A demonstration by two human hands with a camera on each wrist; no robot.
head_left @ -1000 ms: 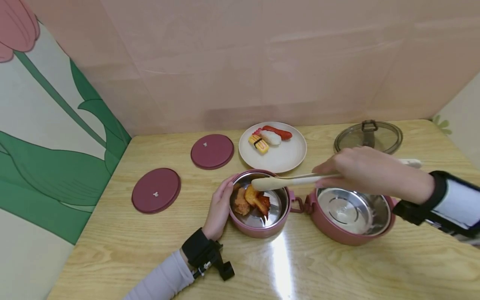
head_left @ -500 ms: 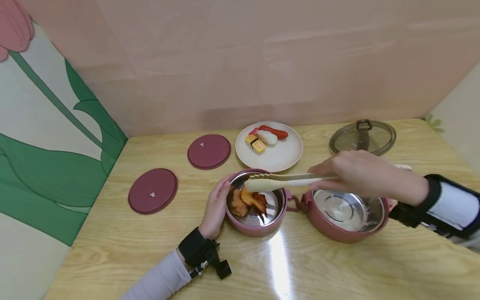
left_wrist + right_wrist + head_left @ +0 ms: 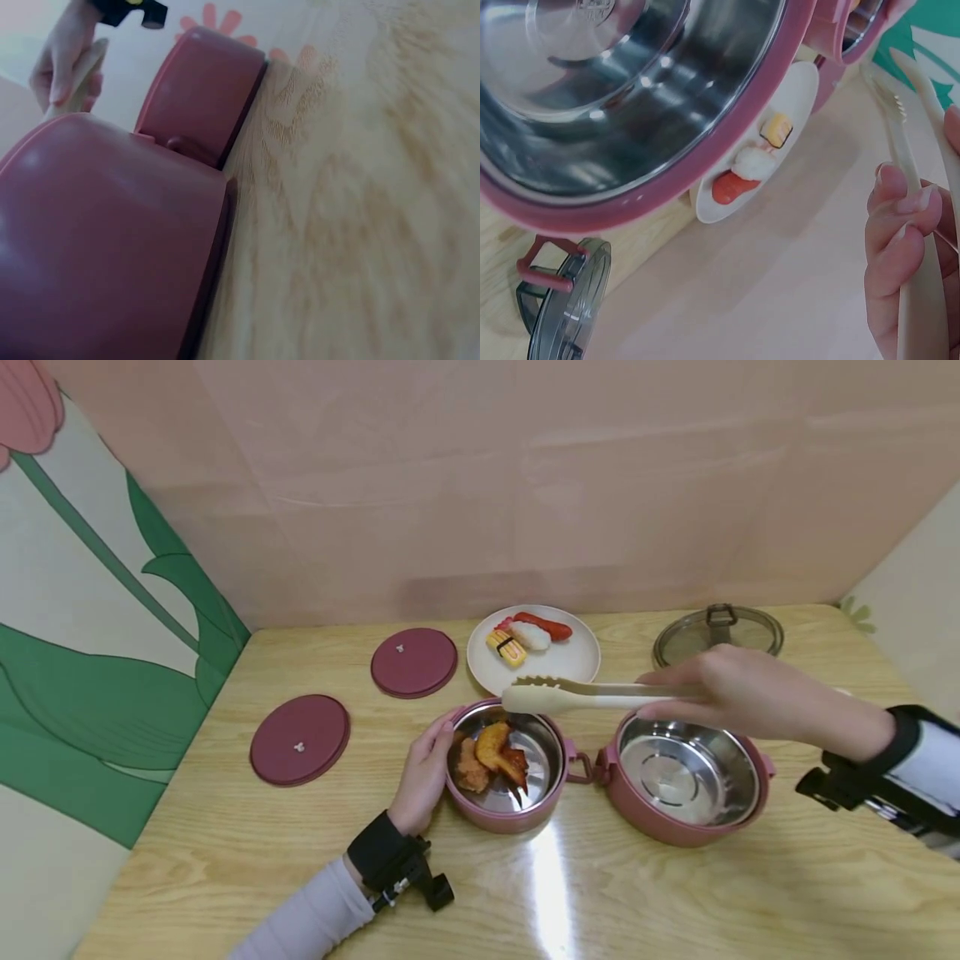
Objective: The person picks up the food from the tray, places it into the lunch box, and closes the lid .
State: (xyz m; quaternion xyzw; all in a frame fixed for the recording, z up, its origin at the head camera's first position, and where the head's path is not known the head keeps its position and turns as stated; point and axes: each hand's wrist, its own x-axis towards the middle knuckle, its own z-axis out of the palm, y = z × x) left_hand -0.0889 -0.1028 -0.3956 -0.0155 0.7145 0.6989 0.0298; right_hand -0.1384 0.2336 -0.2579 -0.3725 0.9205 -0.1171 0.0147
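My left hand (image 3: 422, 772) holds the left side of a small pink pot (image 3: 506, 821), its fingers along the outer wall near the rim. Inside the steel-lined pot lie a fried brown piece (image 3: 471, 770), a golden curved piece (image 3: 491, 745) and a dark reddish-brown piece (image 3: 517, 758) of food. Cream tongs (image 3: 570, 700) are in the grip of my right hand (image 3: 727, 687), their tips over the pot's far rim. Nothing shows between the tong tips. In the right wrist view the fingers wrap around one arm of the tongs (image 3: 922, 300).
A second pink pot (image 3: 675, 835) with bare steel inside stands to the right. Behind are a white plate (image 3: 573, 668) with toy sushi and a sausage, and a glass lid (image 3: 757, 631). Two maroon lids (image 3: 300, 739) lie at the left; a wall rises behind the table.
My right hand has lifted the tongs up and away from the food, and the tips are now over the far rim. My left hand stays on the pot; the whole view shifts slightly.
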